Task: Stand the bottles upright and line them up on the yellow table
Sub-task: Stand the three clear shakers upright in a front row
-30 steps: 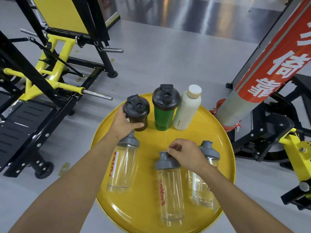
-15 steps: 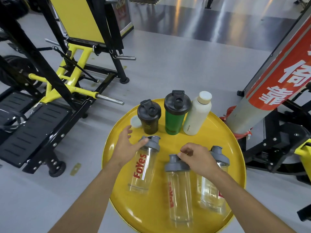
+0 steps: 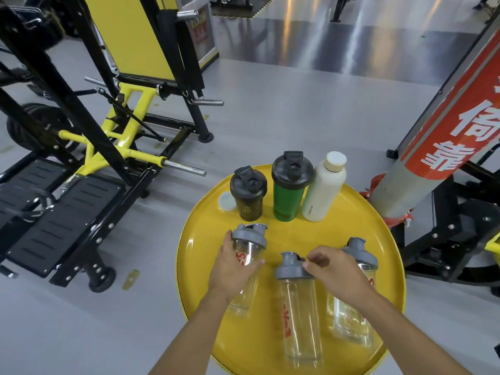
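On the round yellow table (image 3: 359,212) three bottles stand upright in a row at the back: a black shaker (image 3: 248,197), a green shaker (image 3: 288,189) and a white bottle (image 3: 323,190). Three clear bottles with grey lids are nearer to me. My left hand (image 3: 232,266) is wrapped around the left clear bottle (image 3: 250,239), which stands nearly upright. My right hand (image 3: 335,269) pinches the grey lid of the middle clear bottle (image 3: 300,309). The right clear bottle (image 3: 354,318) is partly hidden behind my right forearm.
A small white lid (image 3: 226,202) lies on the table left of the black shaker. A black and yellow gym machine (image 3: 89,147) fills the left side. A grey and red padded post (image 3: 443,125) leans close to the table's right rim. Grey floor surrounds the table.
My left hand left the black shaker, came back to the left clear bottle and closed around it, tipping it more upright. My right hand stays at the middle bottle's lid.
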